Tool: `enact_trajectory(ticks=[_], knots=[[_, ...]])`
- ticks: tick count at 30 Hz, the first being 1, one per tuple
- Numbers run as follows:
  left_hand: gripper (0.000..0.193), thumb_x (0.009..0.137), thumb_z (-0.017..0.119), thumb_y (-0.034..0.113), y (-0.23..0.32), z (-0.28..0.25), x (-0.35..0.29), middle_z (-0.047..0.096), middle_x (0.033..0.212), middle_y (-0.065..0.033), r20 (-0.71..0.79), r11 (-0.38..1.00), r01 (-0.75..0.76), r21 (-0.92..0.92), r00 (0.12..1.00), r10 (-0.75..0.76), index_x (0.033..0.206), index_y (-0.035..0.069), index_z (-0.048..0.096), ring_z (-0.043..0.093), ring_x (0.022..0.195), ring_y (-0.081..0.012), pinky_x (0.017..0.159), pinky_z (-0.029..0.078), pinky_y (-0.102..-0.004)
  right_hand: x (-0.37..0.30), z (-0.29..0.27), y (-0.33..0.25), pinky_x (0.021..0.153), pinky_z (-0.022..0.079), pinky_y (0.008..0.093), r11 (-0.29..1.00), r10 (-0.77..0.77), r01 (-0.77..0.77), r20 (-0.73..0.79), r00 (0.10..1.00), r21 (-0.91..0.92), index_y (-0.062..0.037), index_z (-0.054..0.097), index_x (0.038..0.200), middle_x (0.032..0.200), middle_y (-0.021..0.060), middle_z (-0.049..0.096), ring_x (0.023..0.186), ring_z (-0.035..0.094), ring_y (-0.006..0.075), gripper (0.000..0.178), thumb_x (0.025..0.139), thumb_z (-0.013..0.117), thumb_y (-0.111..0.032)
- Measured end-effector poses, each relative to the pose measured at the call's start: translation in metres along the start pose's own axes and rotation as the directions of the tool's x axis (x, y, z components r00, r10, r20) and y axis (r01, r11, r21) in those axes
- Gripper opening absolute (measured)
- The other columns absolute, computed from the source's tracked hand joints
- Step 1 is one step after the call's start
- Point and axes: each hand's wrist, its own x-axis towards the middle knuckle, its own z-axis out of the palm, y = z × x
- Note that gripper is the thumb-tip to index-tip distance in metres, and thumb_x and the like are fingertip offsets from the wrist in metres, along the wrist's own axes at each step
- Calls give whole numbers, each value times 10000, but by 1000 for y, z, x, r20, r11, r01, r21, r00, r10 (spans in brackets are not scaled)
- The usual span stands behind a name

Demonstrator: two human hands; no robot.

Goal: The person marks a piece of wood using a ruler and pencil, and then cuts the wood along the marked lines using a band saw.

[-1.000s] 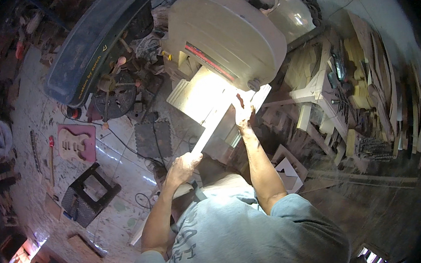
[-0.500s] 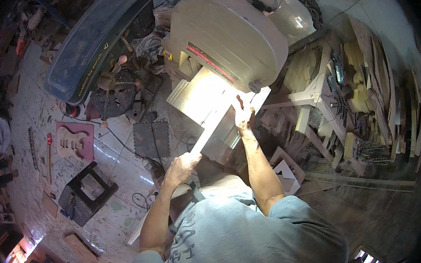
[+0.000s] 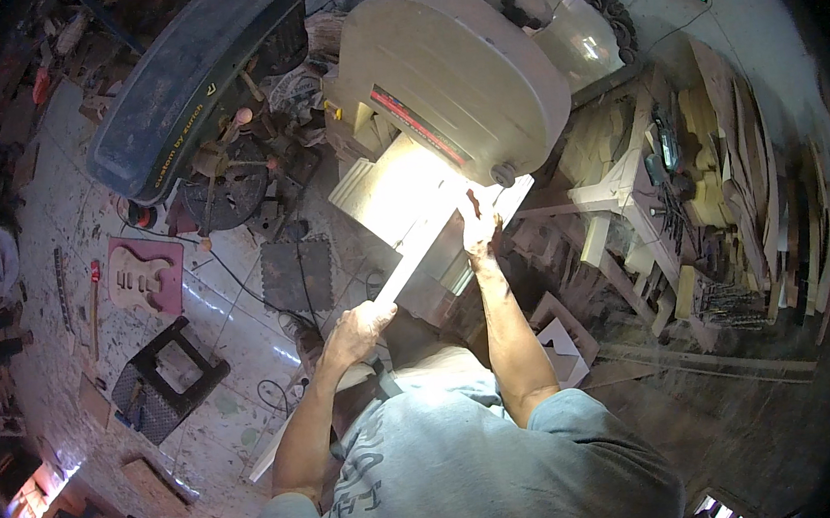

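A long pale wooden strip (image 3: 418, 262) slants away from me onto the brightly lit table (image 3: 362, 191) of a large grey band saw (image 3: 448, 69). My left hand (image 3: 360, 331) is closed round the strip's near end. Farther up, close under the saw's upper housing, my right hand (image 3: 480, 229) grips the strip's right side, its fingers partly washed out by the glare. The strip's far end is lost in the bright light, and I cannot make out the blade.
A dark blue machine cover (image 3: 198, 90) stands at the far left. On the left floor lie a guitar body (image 3: 140, 278) on a pink board, a black step stool (image 3: 210, 377) and a loose cable (image 3: 245, 294). A wooden rack (image 3: 607, 193) with stacked boards stands on the right.
My hands and the strip hold nearly the same place on the saw table. The whole view has shifted very slightly.
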Motion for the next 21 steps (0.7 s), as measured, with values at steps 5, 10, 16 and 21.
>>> enact_trajectory(ticks=[5,10,16,21], knots=[[444,935,508,464,-3,2,1,660,1047,-181,-11,1000,19,-10,1000,-19,1103,81,660,639,932,-360,786,500,-427,1,-2,-35,859,542,334,979,-132,132,6,991,-154,83,571,1117,1071,146,626,995,626,224,330,807,684,64],[439,938,504,459,10,-2,-1,661,1044,-181,-4,999,40,-22,999,-40,1106,84,659,640,926,-357,779,502,-425,0,-9,-29,847,542,329,975,-71,77,34,997,-206,77,574,1116,1064,148,633,987,630,222,333,804,689,66],[438,944,493,455,10,-2,0,658,1055,-184,29,1000,15,-3,999,-15,1114,87,657,639,928,-362,790,503,-432,-1,-6,28,821,542,316,988,-14,23,-57,998,153,66,580,1094,1045,137,633,959,631,210,314,801,695,62],[436,947,485,454,-4,4,3,655,1067,-189,7,1000,1,0,1000,-1,1123,95,658,635,935,-370,808,502,-435,0,-6,-20,884,519,331,981,103,-86,92,990,-176,119,527,1178,1286,238,551,1125,588,247,304,895,483,18]])
